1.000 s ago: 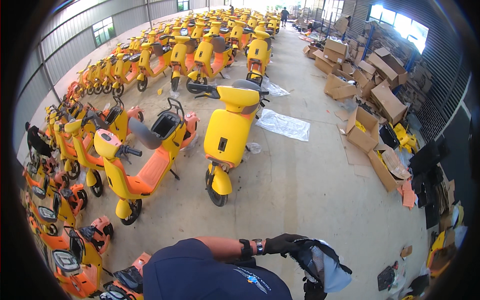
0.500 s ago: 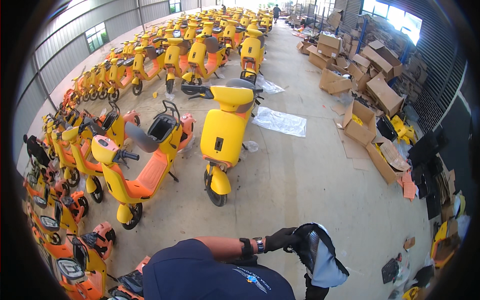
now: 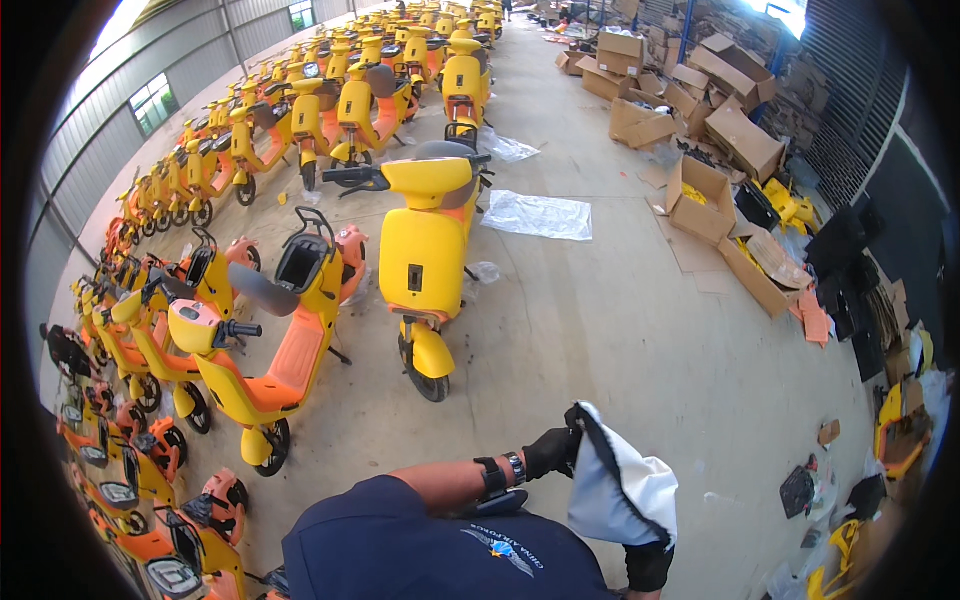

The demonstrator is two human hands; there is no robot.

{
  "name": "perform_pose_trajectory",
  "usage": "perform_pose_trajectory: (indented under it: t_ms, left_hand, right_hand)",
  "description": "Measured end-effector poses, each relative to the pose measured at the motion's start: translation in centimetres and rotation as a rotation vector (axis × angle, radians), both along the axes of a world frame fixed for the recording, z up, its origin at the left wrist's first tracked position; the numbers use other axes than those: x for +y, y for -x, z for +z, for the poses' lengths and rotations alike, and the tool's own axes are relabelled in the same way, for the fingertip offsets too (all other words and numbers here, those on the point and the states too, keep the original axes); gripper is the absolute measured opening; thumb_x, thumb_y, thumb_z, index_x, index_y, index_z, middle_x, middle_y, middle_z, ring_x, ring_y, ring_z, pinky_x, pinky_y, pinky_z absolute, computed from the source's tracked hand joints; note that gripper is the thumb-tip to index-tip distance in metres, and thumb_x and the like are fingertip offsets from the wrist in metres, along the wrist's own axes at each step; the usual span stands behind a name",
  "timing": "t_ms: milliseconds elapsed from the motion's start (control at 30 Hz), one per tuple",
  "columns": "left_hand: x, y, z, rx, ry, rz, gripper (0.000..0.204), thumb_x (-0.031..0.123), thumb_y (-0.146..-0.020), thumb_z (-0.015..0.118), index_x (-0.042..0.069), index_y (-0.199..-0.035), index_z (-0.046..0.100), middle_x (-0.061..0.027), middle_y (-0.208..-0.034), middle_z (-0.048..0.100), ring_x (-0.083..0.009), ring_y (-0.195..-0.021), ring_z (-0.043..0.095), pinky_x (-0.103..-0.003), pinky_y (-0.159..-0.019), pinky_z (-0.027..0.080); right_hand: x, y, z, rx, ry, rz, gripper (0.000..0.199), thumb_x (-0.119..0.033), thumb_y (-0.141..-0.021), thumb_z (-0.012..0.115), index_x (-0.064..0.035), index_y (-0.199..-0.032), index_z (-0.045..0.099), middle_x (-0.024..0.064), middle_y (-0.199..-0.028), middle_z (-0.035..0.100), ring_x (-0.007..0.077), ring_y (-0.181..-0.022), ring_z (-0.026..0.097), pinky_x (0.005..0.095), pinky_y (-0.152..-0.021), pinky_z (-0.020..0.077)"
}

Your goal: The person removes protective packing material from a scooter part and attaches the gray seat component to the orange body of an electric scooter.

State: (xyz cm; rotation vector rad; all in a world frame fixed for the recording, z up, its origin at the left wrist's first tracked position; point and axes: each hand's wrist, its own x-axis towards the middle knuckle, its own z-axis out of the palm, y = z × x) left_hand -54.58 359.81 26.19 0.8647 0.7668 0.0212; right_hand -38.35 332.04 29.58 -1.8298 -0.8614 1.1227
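Observation:
A floppy white piece of fabric (image 3: 650, 490) with a dark, fuzzy-looking edge hangs in front of my chest, between both hands. It looks like a cover or a bag, but I cannot tell which. My left hand (image 3: 555, 452), in a black glove, is closed on its upper left corner. Lower down on the right, my right hand (image 3: 648, 567), also black-gloved, grips the bottom edge, its fingers partly hidden. The nearest upright scooter (image 3: 424, 262), yellow with a black front wheel, stands ahead of me, touched by neither hand.
Another yellow and orange scooter (image 3: 265, 375) stands to the left, with long rows of scooters behind. A clear plastic sheet (image 3: 538, 216) lies on the concrete floor. Opened cardboard boxes (image 3: 700, 200) pile up at the right, and a black part (image 3: 797, 491) lies near right.
The fabric has turned from its dark, silvery inner side to its white side and spread between my hands. My left hand has risen slightly; my right hand shows more. The view has shifted.

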Motion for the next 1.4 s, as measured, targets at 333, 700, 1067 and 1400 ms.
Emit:
perform_pose_trajectory:
  t_ms: [333,700,1067,1400]
  left_hand:
    - [8.0,-6.4,-3.9,-0.242,-0.070,-0.138,0.049,0.045,-0.098,0.039,0.005,-0.123,0.052,-0.0102,-0.114,0.060,-0.0221,-0.098,0.058,-0.036,-0.090,0.047]
    - [8.3,-16.8,-3.8,-0.176,-0.178,-0.346,0.053,0.047,-0.099,0.037,0.004,-0.128,0.046,-0.0123,-0.124,0.054,-0.0245,-0.109,0.053,-0.038,-0.098,0.040]
    - [-8.6,-42.8,-4.7,-0.260,-0.171,-0.718,0.058,0.049,-0.099,0.035,0.003,-0.133,0.041,-0.0144,-0.134,0.048,-0.0269,-0.119,0.047,-0.040,-0.106,0.033]
    - [-33.0,-61.4,-1.0,-0.187,-0.227,-1.088,0.057,0.046,-0.098,0.038,0.002,-0.134,0.043,-0.0138,-0.135,0.048,-0.0273,-0.122,0.046,-0.039,-0.105,0.035]
  right_hand:
    - [5.8,-3.6,-2.1,0.453,-0.322,-0.068,0.030,-0.007,-0.087,0.062,-0.0008,-0.116,0.063,0.0090,-0.110,0.067,0.0156,-0.098,0.061,0.0310,-0.088,0.0487]
    - [0.7,-7.0,-6.6,0.232,-0.468,-0.340,0.029,-0.010,-0.080,0.063,-0.0027,-0.108,0.062,0.0054,-0.091,0.066,0.0142,-0.080,0.061,0.0284,-0.072,0.0496]
    - [-15.3,-21.4,-6.7,-0.369,-0.353,-1.042,0.046,-0.023,-0.078,0.068,-0.0080,-0.119,0.054,0.0134,-0.109,0.060,0.0311,-0.100,0.061,0.0387,-0.085,0.0488]
    - [-34.9,-29.4,-7.2,0.280,-0.817,-1.854,0.019,-0.018,-0.094,0.049,-0.0056,-0.099,0.062,0.0012,-0.077,0.059,0.0106,-0.066,0.056,0.0261,-0.057,0.0463]
